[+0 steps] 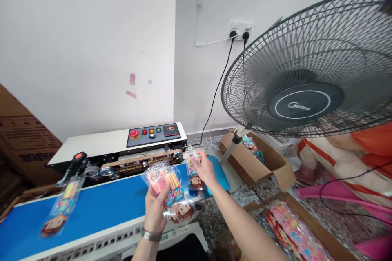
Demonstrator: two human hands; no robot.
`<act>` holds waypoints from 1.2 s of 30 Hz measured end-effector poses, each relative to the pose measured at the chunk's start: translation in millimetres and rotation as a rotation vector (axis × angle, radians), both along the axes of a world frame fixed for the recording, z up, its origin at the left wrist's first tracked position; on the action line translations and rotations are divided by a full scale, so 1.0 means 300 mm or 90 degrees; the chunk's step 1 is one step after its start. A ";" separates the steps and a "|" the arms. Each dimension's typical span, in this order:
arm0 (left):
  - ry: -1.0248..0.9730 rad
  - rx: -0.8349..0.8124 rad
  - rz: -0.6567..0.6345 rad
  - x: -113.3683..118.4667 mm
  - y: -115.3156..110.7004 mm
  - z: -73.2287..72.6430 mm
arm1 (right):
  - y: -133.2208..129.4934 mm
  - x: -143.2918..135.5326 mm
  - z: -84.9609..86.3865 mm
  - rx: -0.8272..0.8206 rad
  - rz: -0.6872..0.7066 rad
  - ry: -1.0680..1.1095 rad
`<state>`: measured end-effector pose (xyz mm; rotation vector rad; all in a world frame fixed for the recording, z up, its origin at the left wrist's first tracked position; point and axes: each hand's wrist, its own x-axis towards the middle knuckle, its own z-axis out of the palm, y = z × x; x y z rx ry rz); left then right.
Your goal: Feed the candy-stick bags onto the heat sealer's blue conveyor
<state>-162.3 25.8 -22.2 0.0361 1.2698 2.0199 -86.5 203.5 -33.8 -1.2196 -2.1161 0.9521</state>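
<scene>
My left hand [157,208], with a watch on the wrist, grips several clear packets [177,187] with pink and yellow sticks and a cartoon head at the bottom. They are fanned out above the blue belt [122,200]. Further right, my right hand [204,168] pinches the upper part of one packet [196,181] at the right end of the sealing machine [101,144], close to its rollers. Another packet [65,202] hangs from the machine's left end and lies over the belt, its cartoon head toward me.
A large fan [306,100] fills the upper right, its pole beside the belt's right end. Open cardboard boxes [245,167] with packets stand on the floor at the right. A person's orange clothing [373,142] shows behind the fan. Black cables run to a wall socket [241,30].
</scene>
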 end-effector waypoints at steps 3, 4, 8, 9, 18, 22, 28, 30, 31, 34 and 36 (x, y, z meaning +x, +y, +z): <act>-0.002 -0.007 -0.002 0.001 0.004 -0.003 | 0.002 -0.053 0.001 0.034 0.070 -0.075; -0.001 -0.004 0.000 0.002 0.005 -0.005 | -0.008 -0.063 0.003 0.052 0.088 -0.074; 0.007 0.019 0.000 0.004 0.009 -0.010 | -0.083 -0.040 0.029 0.028 0.164 0.067; 0.012 0.018 -0.001 0.005 0.010 -0.010 | -0.110 -0.023 0.037 -0.011 0.202 0.102; 0.027 0.025 0.005 0.016 0.013 -0.009 | -0.146 0.053 0.022 -0.106 0.160 0.191; 0.036 -0.015 0.029 0.006 0.008 -0.025 | -0.021 0.020 -0.005 -0.023 -0.001 -0.009; 0.045 -0.002 -0.002 0.010 0.018 -0.032 | -0.015 -0.065 -0.020 0.088 0.086 -0.108; 0.034 -0.004 -0.003 0.011 0.021 -0.029 | -0.049 -0.063 -0.014 0.117 0.110 -0.012; 0.027 -0.009 -0.006 0.012 0.022 -0.027 | -0.067 -0.055 -0.009 0.103 0.122 0.042; 0.024 -0.002 -0.017 0.017 0.021 -0.020 | -0.126 -0.015 0.014 -0.026 0.214 0.139; 0.029 0.016 -0.022 0.023 0.021 -0.015 | -0.163 0.007 0.028 -0.082 0.275 0.146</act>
